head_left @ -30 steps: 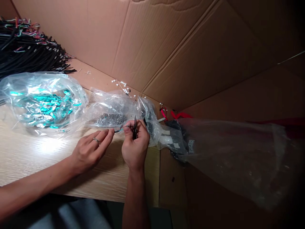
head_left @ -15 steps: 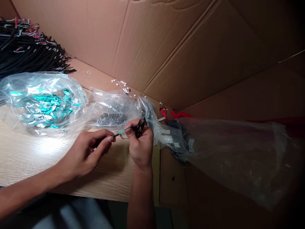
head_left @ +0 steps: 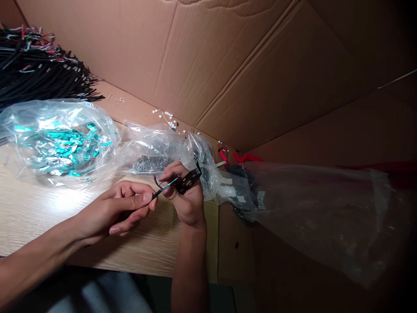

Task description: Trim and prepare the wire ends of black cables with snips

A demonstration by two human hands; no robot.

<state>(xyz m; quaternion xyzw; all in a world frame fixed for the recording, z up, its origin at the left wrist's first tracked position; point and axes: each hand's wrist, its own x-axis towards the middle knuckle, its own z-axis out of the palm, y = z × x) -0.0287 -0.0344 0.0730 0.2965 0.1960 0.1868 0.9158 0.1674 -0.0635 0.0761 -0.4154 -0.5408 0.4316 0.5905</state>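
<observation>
As I watch over the bench point(head_left: 143, 256) from my remote post, the black cable point(head_left: 157, 194) lies between the two hands, raised in front of the bags. Left hand point(head_left: 120, 206): closed on the cable, thumb and fingertips pinching its sheath just short of the bared end. Long axis slants from that pinch up and rightward, pointing at the right hand point(head_left: 189, 206). A teal strand point(head_left: 171, 183) carries that line on to the right thumb; dark reddish wires point(head_left: 155, 180) splay off it, upward. Contact between strand and right fingers: I cannot tell. Right hand: thumb and forefinger parted, a black hand tool point(head_left: 189, 180) held in the palm. I judge the left nearer the sheath, the right nearer the bared tip, so the strand's line toward the right thumb matters most. Just beyond the hands, a clear bag of dark bits point(head_left: 151, 162); farther left, a bag of teal foil point(head_left: 65, 145) and heaped black cables point(head_left: 39, 80).
</observation>
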